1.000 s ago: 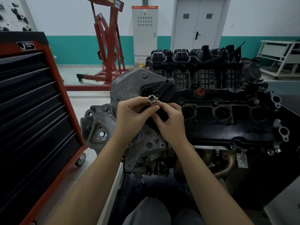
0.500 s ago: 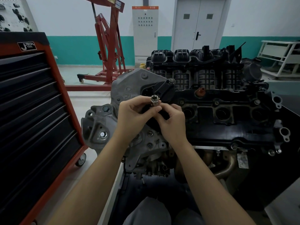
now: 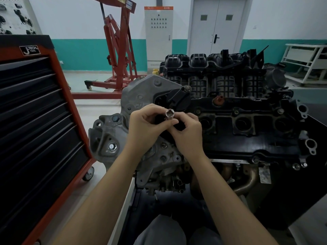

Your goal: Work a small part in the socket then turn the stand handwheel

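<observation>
A shiny metal socket (image 3: 169, 115) stands upright with its square drive hole facing up, above the left end of a black engine (image 3: 247, 124). My left hand (image 3: 146, 126) pinches the socket between thumb and fingers. My right hand (image 3: 188, 134) meets it from the right with curled fingers that touch the socket's lower part, which is hidden behind them. Just behind the socket sits a black round cap (image 3: 178, 99) on the engine.
A red and black tool cabinet (image 3: 35, 131) on wheels stands close on the left. A red engine crane (image 3: 120, 50) stands behind. The grey timing cover (image 3: 141, 92) lies under my hands. A white rack (image 3: 306, 62) is far right, and a grey door (image 3: 215, 27) at the back.
Both hands stayed in place above the engine. The socket rose slightly between the fingers and shows more of its barrel now.
</observation>
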Motion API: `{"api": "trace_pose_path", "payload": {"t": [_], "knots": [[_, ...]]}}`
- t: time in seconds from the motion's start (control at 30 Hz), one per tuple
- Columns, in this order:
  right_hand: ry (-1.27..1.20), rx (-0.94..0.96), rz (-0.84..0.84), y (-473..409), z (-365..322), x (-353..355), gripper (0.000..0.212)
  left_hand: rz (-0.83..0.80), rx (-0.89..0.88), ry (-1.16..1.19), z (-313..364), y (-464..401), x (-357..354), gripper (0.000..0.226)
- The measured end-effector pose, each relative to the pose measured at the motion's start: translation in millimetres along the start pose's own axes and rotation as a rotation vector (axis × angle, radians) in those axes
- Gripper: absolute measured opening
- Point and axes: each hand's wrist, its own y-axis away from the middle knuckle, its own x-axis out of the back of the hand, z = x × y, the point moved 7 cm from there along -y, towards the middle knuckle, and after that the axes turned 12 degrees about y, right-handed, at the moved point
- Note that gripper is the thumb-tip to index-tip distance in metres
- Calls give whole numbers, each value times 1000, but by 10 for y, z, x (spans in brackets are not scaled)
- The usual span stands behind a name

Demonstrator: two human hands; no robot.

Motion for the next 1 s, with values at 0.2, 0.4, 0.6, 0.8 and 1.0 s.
{"api": "trace_pose_path", "payload": {"t": [0.2,0.4,0.6,0.8,1.0], "knots": [[60,73,-26,-5,-25,-22,27,0,55,82,-44,-6,-1,31],[25,2,-20,-5,23,-25,20,-31,-14,-65,-9,-10,-12,22],[92,101,-22,-11,-38,-25,23,10,68,66,-62,-14,19,28],[38,16,-4,-4,-2,-6,17,-13,32,18,-37,-8,0,23],[8,81,6,2,-52,21,30,-47,53,74,-49,-21,-5,25]]}}
